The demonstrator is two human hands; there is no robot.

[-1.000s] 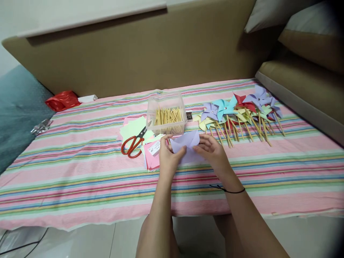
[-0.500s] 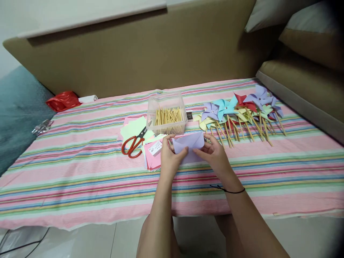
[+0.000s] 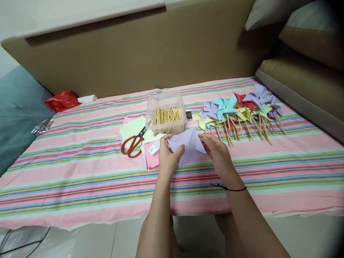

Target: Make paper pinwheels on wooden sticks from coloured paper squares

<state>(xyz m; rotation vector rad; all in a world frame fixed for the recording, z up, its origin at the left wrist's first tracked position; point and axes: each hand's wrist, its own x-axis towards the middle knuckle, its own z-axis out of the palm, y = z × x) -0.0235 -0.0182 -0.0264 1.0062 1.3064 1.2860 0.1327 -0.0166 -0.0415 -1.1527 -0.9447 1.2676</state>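
A square of light purple paper [image 3: 192,148], with cut or crease lines running toward its middle, is held above the striped cloth. My left hand [image 3: 169,154] pinches its left side, thumb on top and fingers behind. At the paper's right edge is my right hand [image 3: 219,154], its bent fingers against the sheet and partly hidden. Left of my left hand lie coloured paper squares [image 3: 149,159] with a small white box [image 3: 154,148] on them. Scissors with red handles [image 3: 133,145] rest on more pale green paper [image 3: 131,128].
Behind my hands stands a clear plastic box [image 3: 179,98] of thin wooden sticks [image 3: 169,116]. Several finished paper pinwheels [image 3: 225,107] lie to the right. A small dark item [image 3: 189,115] is beside the box. At the far left are a red plastic bag [image 3: 63,101] and a white box [image 3: 87,98].
The purple paper has turned so that a corner points up and away. My right thumb has left the paper's front, and that hand has shifted to the right edge.
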